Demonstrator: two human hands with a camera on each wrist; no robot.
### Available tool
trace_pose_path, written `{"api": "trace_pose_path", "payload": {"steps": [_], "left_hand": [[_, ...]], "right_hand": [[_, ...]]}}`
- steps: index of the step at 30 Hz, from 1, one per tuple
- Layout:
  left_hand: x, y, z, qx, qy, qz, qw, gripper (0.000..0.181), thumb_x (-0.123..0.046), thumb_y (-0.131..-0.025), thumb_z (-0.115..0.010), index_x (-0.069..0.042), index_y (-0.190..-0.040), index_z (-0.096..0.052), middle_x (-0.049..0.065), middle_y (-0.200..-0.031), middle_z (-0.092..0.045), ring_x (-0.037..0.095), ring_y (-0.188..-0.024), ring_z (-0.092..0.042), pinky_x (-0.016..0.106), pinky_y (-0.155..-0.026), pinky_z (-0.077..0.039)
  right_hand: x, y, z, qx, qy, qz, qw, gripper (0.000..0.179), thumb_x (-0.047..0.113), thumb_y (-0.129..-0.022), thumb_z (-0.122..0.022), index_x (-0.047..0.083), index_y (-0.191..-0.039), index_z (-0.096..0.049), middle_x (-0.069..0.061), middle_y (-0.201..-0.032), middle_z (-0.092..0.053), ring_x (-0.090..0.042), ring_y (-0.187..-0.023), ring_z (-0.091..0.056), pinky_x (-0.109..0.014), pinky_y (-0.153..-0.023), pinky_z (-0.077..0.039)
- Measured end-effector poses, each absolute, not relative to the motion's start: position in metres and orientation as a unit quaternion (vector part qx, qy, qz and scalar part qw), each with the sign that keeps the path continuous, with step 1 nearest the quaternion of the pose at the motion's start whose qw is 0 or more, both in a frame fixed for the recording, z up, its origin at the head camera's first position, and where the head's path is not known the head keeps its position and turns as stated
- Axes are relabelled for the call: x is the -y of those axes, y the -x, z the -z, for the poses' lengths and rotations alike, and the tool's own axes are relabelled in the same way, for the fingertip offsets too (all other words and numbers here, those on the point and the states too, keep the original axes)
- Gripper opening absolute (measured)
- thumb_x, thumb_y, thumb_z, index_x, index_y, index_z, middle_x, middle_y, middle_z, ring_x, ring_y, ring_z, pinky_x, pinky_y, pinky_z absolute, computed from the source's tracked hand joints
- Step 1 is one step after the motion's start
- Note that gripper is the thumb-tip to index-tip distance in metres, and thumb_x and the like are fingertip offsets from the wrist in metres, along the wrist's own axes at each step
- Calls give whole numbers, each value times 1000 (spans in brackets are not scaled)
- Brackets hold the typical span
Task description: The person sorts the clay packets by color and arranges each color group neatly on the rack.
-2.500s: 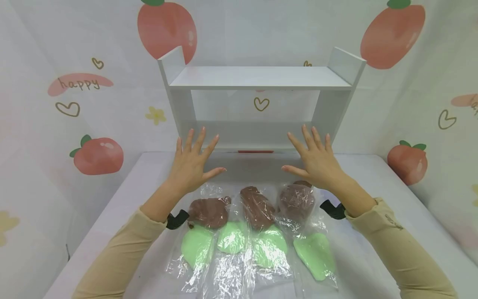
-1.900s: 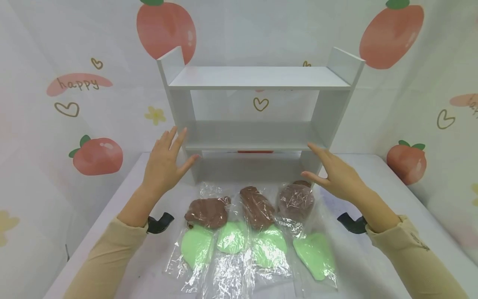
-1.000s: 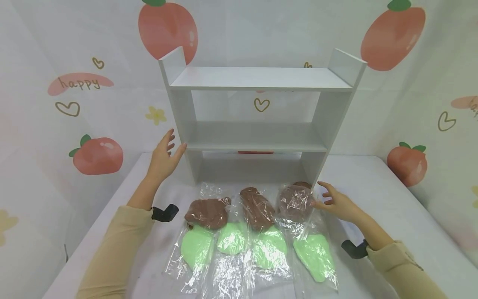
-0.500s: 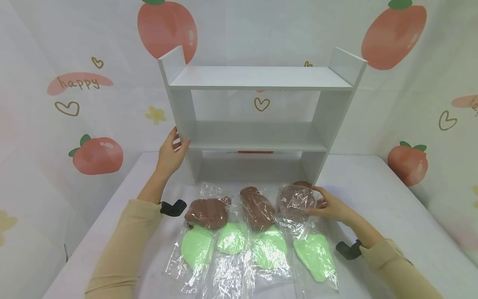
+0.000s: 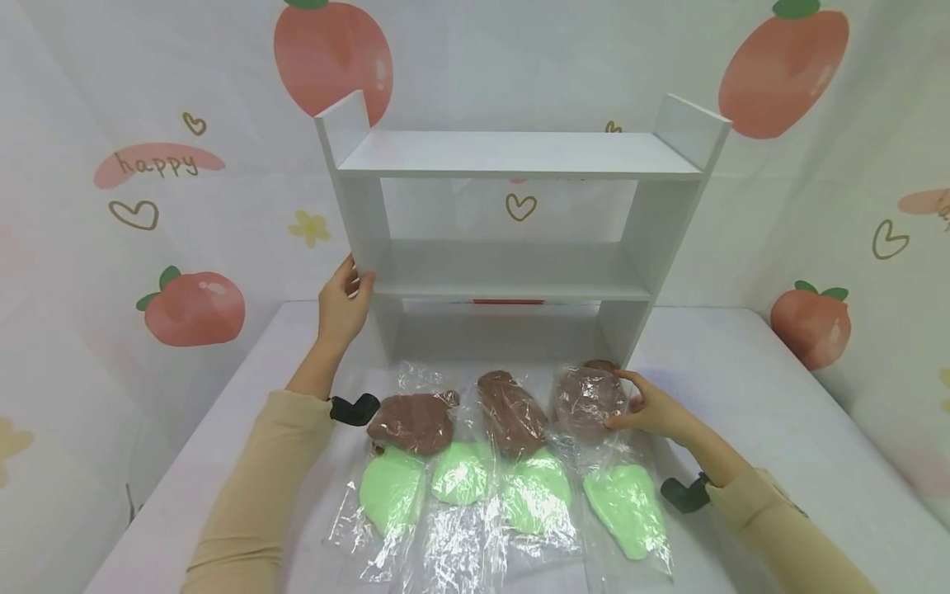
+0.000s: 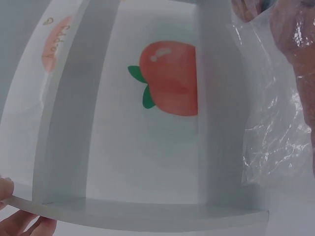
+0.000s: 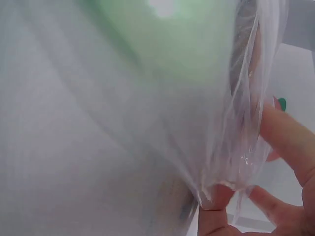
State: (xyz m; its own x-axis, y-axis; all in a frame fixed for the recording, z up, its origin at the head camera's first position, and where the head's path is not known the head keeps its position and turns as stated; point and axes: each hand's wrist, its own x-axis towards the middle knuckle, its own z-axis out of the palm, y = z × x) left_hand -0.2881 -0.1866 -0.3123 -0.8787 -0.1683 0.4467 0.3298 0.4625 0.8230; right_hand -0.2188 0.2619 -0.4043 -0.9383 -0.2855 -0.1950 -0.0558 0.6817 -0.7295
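A white two-tier shelf stands at the back of the table. My left hand holds its left side panel, thumb at the front edge and fingers round the outside. In the left wrist view, fingertips show on both sides of the panel. At the right, my right hand grips a clear plastic bag with a round brown lump, thumb and index at its right side. Creased bag film lies between the fingers in the right wrist view. This bag lies before the shelf's right foot.
Left of it lie two more bagged brown lumps, one elongated and one wide. Nearer the front is a row of several bagged pale green flat pieces, including a rightmost one. A fruit-printed cloth hangs behind and at the sides.
Both hands were spread in front of the shelf. The left moved outward, then onto the left panel; the right came down to the brown lump's bag and curled round its edge.
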Motion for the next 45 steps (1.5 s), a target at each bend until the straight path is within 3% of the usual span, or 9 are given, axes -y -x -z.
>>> {"api": "trace_pose_path", "payload": {"steps": [6,15,21,27,32,37,40,45], "left_hand": [[186,289,315,816,51,512,262,44,-11,-96,-49,-6,-139,-43,23,-131,-54,39,-113,-59,43,-95,-53],[184,289,316,809,57,521,267,43,-8,-96,-48,-6,-138,-44,22,-133,-52,37,-118,-56,39,-98,-51],[183,289,316,811,51,521,261,44,-8,-96,-48,-6,-140,-42,22,-134,-52,36,-118,-56,38,-98,-51],[182,289,317,812,46,518,265,44,-8,-96,-48,-6,-140,-42,23,-134,-52,37,-116,-58,38,-96,-52],[182,289,317,810,44,521,268,44,-8,-96,-48,-6,-140,-42,23,-133,-52,36,-116,-58,37,-96,-52],[182,289,318,808,45,524,265,45,-8,-96,-48,-6,-140,-42,23,-133,-52,36,-117,-57,37,-98,-51],[182,289,318,807,45,527,264,45,-8,-96,-47,-6,-140,-41,23,-134,-52,36,-118,-57,37,-98,-51],[182,289,318,806,47,527,266,45,-9,-96,-47,-7,-141,-41,22,-135,-51,35,-119,-56,37,-98,-51]], "right_hand": [[-261,220,404,-898,93,403,147,95,24,-77,-76,2,-147,-16,-3,-68,-56,-14,-65,-52,-25,-62,-47],[-263,220,401,-891,88,421,145,88,17,-81,-73,2,-146,-17,0,-62,-53,-11,-59,-50,-25,-60,-46],[-265,219,396,-882,105,438,139,80,13,-85,-67,2,-146,-17,-8,-76,-60,-11,-68,-56,-24,-63,-51],[-265,216,391,-870,106,465,128,70,7,-85,-65,2,-143,-26,-13,-89,-55,-5,-63,-59,-20,-58,-54],[-264,214,388,-863,119,478,113,66,7,-85,-65,-1,-141,-31,-27,-104,-56,-4,-74,-62,-18,-67,-57],[-263,211,384,-854,129,493,104,64,8,-86,-65,-4,-140,-33,-38,-124,-44,-3,-88,-61,-20,-76,-58],[-263,210,382,-844,136,509,101,63,5,-87,-64,-4,-140,-33,-40,-128,-41,-3,-86,-63,-21,-77,-58],[-261,209,378,-842,148,511,89,62,4,-87,-63,-3,-140,-33,-37,-122,-48,-2,-83,-64,-20,-75,-58]]}}
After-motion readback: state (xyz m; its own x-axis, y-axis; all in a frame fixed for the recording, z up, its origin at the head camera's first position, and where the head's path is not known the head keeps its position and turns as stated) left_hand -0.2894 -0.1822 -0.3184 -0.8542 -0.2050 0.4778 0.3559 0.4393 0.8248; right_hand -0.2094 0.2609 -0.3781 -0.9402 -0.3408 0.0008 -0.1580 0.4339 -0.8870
